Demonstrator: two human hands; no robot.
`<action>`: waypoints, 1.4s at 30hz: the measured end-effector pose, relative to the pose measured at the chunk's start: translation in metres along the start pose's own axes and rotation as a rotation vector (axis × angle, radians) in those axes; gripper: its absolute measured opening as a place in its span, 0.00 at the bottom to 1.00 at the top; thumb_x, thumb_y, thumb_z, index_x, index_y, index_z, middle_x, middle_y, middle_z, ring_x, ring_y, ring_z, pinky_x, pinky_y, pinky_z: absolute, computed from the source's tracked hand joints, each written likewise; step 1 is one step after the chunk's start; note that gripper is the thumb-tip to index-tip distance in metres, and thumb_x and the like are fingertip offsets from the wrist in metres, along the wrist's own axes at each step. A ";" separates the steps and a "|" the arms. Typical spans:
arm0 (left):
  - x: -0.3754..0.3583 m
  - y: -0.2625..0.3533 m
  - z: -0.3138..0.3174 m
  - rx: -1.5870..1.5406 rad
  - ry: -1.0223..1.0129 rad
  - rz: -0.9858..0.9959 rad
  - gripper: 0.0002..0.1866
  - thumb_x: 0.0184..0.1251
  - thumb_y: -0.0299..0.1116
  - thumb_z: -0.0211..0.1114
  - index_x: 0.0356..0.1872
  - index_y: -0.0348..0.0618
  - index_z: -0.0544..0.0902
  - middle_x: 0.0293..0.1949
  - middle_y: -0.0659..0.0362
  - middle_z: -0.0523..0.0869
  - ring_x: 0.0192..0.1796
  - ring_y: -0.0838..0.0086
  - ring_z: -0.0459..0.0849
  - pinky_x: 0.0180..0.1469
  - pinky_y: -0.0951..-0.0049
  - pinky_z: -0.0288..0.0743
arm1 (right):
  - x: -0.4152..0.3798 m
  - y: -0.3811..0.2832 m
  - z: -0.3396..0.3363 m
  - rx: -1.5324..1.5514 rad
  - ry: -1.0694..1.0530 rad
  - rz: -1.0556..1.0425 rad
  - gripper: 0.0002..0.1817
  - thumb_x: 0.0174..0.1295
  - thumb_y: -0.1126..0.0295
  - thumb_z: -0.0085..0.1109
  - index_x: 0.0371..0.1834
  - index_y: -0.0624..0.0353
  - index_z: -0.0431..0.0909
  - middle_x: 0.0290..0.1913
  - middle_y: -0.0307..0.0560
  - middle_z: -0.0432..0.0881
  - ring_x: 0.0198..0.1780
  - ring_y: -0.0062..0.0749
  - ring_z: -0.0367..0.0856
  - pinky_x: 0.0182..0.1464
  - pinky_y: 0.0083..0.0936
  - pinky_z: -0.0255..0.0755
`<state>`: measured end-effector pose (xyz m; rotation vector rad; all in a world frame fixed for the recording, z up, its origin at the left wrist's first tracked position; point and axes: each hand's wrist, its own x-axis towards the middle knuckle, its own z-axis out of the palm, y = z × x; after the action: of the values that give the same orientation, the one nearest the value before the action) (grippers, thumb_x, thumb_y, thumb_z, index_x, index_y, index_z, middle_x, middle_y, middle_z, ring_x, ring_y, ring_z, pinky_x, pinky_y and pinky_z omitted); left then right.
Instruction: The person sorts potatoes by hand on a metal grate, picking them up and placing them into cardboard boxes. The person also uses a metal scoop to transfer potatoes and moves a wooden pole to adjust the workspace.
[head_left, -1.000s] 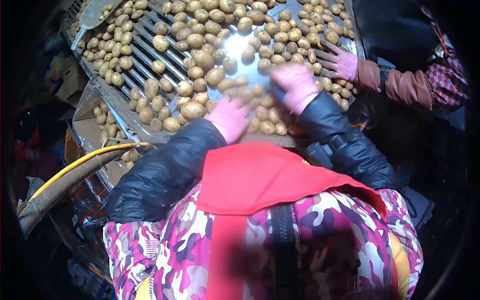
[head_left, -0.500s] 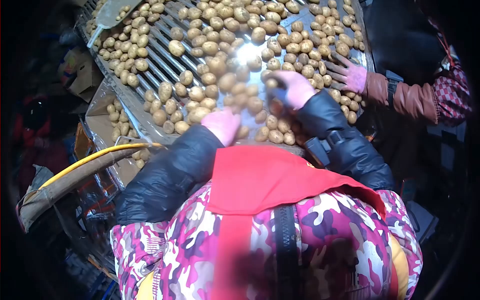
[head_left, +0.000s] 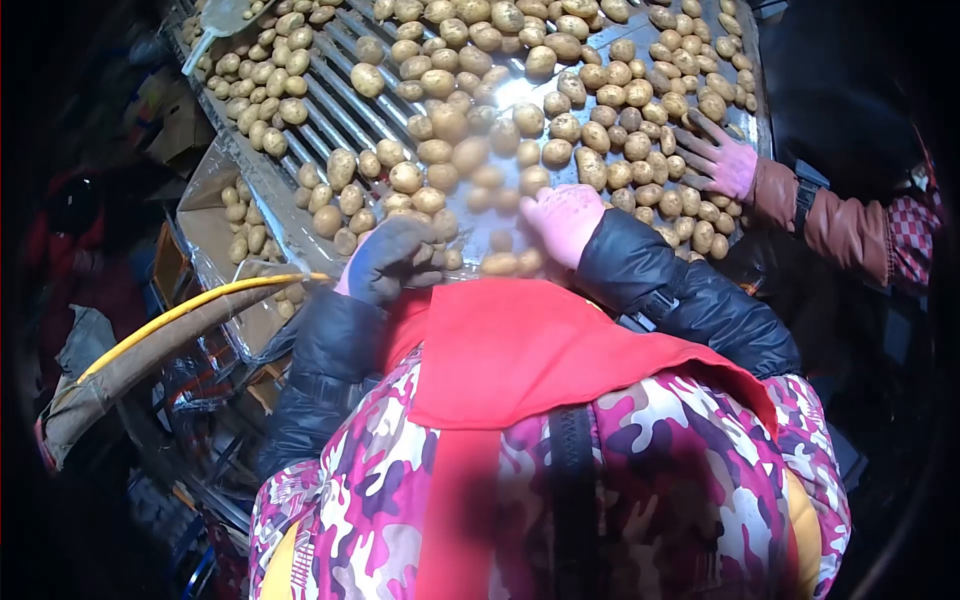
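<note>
My left hand [head_left: 392, 262], in a pink glove with a grey palm, is at the near edge of the sorting table. Its palm is turned partly up, and the loosely bent fingers point right with nothing visible in them. Potatoes [head_left: 428, 200] lie just beyond it. Across a small gap, my right hand [head_left: 565, 222] shows its pink back, low over the metal surface [head_left: 470, 228]. Its fingers point left and are mostly hidden, so whether they hold anything does not show. Close to it are several potatoes [head_left: 512, 262], some blurred.
At right, another person's gloved hand [head_left: 722, 162] rests spread by the potatoes. Metal rollers [head_left: 350, 95] slope across the upper left, where a pale scoop [head_left: 222, 18] lies. Left of the table stands a lined box [head_left: 205, 205] with potatoes, near a yellow-edged bar [head_left: 180, 315].
My left hand has drawn back leftward and turned its palm up. My right hand has come down and slightly left. Potatoes between them have shifted, baring more metal.
</note>
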<state>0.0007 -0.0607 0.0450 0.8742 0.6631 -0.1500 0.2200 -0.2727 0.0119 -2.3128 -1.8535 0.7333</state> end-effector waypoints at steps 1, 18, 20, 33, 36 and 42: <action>-0.004 -0.003 0.001 -0.042 0.048 0.012 0.13 0.77 0.38 0.62 0.51 0.40 0.83 0.46 0.59 0.84 0.44 0.73 0.86 0.44 0.73 0.83 | 0.002 0.004 0.001 0.026 0.028 0.005 0.10 0.67 0.64 0.56 0.44 0.55 0.82 0.42 0.54 0.86 0.46 0.54 0.88 0.47 0.49 0.79; 0.077 -0.017 0.078 1.660 -0.255 0.297 0.20 0.73 0.45 0.66 0.60 0.51 0.83 0.48 0.43 0.88 0.52 0.47 0.88 0.55 0.49 0.80 | -0.013 0.008 -0.027 0.515 0.097 0.456 0.24 0.69 0.50 0.62 0.47 0.63 0.87 0.43 0.63 0.89 0.49 0.56 0.88 0.54 0.45 0.79; 0.090 -0.022 0.087 1.685 -0.267 0.260 0.16 0.74 0.45 0.64 0.55 0.50 0.84 0.45 0.43 0.88 0.51 0.47 0.88 0.53 0.48 0.80 | -0.025 0.024 -0.015 0.647 0.264 0.494 0.25 0.65 0.49 0.67 0.48 0.63 0.88 0.42 0.60 0.90 0.44 0.48 0.90 0.50 0.40 0.82; 0.076 -0.027 0.066 -0.404 -0.351 -0.290 0.33 0.83 0.60 0.50 0.78 0.51 0.69 0.66 0.49 0.81 0.59 0.54 0.86 0.64 0.50 0.84 | -0.059 0.002 -0.053 1.245 0.371 0.361 0.23 0.72 0.55 0.67 0.59 0.62 0.84 0.50 0.44 0.87 0.49 0.25 0.84 0.48 0.25 0.80; 0.081 -0.040 0.047 -0.574 -0.416 -0.334 0.32 0.82 0.58 0.54 0.78 0.55 0.67 0.70 0.49 0.76 0.67 0.50 0.80 0.68 0.41 0.79 | -0.056 0.025 -0.051 1.313 0.539 0.415 0.28 0.76 0.57 0.63 0.72 0.60 0.73 0.61 0.45 0.83 0.54 0.26 0.82 0.52 0.23 0.79; 0.078 -0.042 0.051 -0.646 -0.337 -0.302 0.32 0.81 0.57 0.56 0.79 0.58 0.65 0.77 0.53 0.69 0.73 0.47 0.75 0.69 0.35 0.76 | -0.088 0.050 -0.035 0.710 0.656 0.337 0.30 0.71 0.67 0.67 0.76 0.55 0.72 0.62 0.52 0.84 0.61 0.32 0.84 0.61 0.30 0.79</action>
<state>0.0702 -0.1151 -0.0058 0.1166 0.4757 -0.3249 0.2663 -0.3606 0.0525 -2.0244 -0.7708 0.4579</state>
